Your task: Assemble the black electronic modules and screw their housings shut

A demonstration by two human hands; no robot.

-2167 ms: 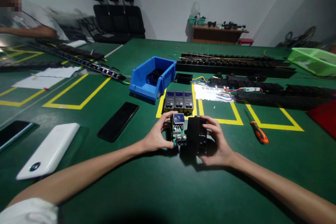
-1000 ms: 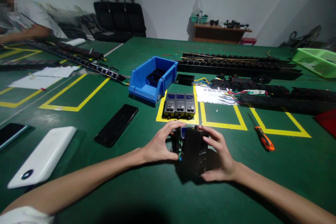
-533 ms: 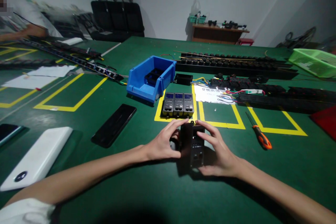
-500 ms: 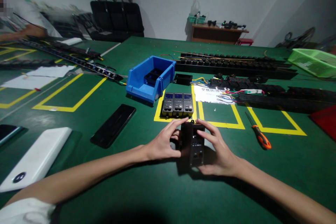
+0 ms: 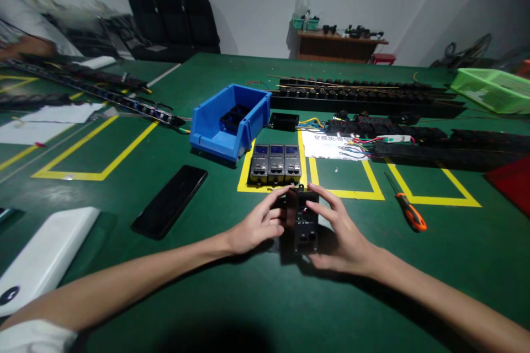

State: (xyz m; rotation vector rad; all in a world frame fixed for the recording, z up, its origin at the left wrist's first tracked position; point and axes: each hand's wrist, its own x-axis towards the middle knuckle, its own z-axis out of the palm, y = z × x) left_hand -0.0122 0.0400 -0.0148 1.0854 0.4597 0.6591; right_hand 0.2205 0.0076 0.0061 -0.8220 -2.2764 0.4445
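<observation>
In the head view, a small black electronic module (image 5: 307,231) stands upright on the green table, its socketed front facing me. My right hand (image 5: 345,237) grips it from the right, thumb low and fingers near the top. From the left, my left hand (image 5: 256,226) closes in with bent fingers, its index fingertip at the module's upper edge and its thumb beside the dark side face. The exact contact of the other left fingers is hard to make out. Just beyond, three similar modules (image 5: 276,163) sit side by side inside a yellow taped outline.
A blue bin (image 5: 215,140) holding black parts stands behind the modules. A black phone (image 5: 169,201) and a white power bank (image 5: 49,256) lie left. An orange-handled screwdriver (image 5: 408,210) lies right, near wired black strips (image 5: 418,155). Another person's arm (image 5: 31,47) shows far left.
My left thumb has moved up closer to the fingers, narrowing the gap in that hand. The right hand keeps its grip on the module. The whole view has shifted slightly.
</observation>
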